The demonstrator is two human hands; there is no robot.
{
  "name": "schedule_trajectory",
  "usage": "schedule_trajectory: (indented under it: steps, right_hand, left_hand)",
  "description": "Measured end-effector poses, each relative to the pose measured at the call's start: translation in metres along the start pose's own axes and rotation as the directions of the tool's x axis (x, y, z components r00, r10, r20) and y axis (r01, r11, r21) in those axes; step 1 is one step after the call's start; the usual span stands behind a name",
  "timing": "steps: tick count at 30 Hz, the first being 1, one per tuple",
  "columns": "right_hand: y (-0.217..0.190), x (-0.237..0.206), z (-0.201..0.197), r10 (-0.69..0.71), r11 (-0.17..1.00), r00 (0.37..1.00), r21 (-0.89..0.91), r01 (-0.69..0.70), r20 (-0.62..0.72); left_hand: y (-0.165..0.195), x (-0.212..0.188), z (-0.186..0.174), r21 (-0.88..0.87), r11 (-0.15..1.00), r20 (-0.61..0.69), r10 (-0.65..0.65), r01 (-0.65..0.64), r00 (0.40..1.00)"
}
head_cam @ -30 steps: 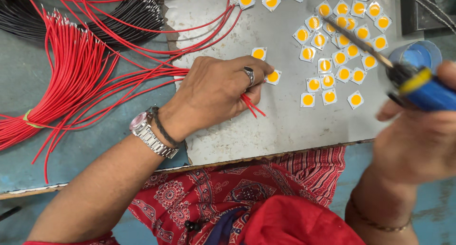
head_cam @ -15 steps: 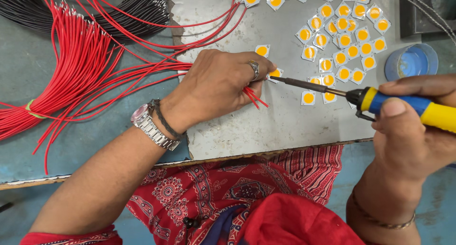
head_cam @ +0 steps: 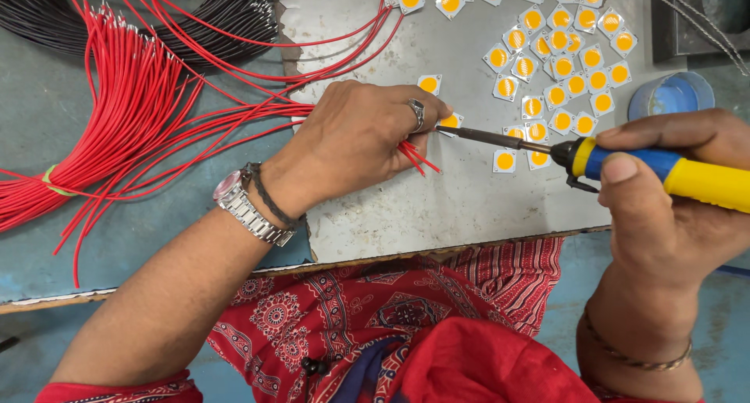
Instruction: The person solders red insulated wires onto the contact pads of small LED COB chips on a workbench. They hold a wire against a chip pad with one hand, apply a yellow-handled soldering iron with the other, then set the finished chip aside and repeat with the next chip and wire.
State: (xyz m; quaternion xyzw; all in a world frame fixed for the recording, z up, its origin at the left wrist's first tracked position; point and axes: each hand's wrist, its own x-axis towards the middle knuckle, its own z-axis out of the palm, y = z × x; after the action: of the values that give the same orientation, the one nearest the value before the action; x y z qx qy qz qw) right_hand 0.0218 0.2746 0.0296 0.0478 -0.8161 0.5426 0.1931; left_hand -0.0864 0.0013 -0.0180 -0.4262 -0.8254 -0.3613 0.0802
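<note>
The left hand lies palm-down on a scuffed grey metal sheet, fingers curled over a few red wire ends and pinning a small square chip with a yellow centre. The right hand is wrapped around a blue-and-yellow soldering iron — its tip at that chip. More chips are scattered beyond, beside a round blue tin. Left of the sheet, on the blue-grey bench, fan bundled red wires and black ones.

Bench: blue-grey top, worn, wood front edge.
Plate: scuffed grey sheet, 1 o'clock.
Light: even, no hard shadows.
</note>
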Motion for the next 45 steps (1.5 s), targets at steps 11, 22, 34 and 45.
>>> schedule_trajectory:
  steps: [11, 22, 34, 45]
  right_hand:
    - [-0.007, 0.007, -0.004, -0.042, 0.99, 0.994, -0.133, 0.055, 0.099]
    - [-0.007, 0.005, -0.003, 0.053, 0.999, 0.998, -0.008, -0.054, -0.039]
    - [-0.001, 0.008, -0.001, -0.008, 1.0, 0.999, -0.019, 0.009, 0.037]
    - [0.004, 0.005, -0.007, -0.048, 0.996, 0.995, -0.075, 0.055, 0.089]
  left_hand:
    - [-0.001, 0.002, -0.001, -0.02, 0.999, 0.051, -0.029, 0.03, 0.998]
    - [0.0, 0.004, -0.004, -0.028, 0.999, 0.057, -0.013, 0.015, 0.998]
    - [-0.001, 0.003, -0.003, -0.019, 1.0, 0.063, -0.013, 0.014, 0.998]
    - [-0.002, 0.004, -0.004, -0.035, 0.999, 0.08, -0.008, 0.011, 0.997]
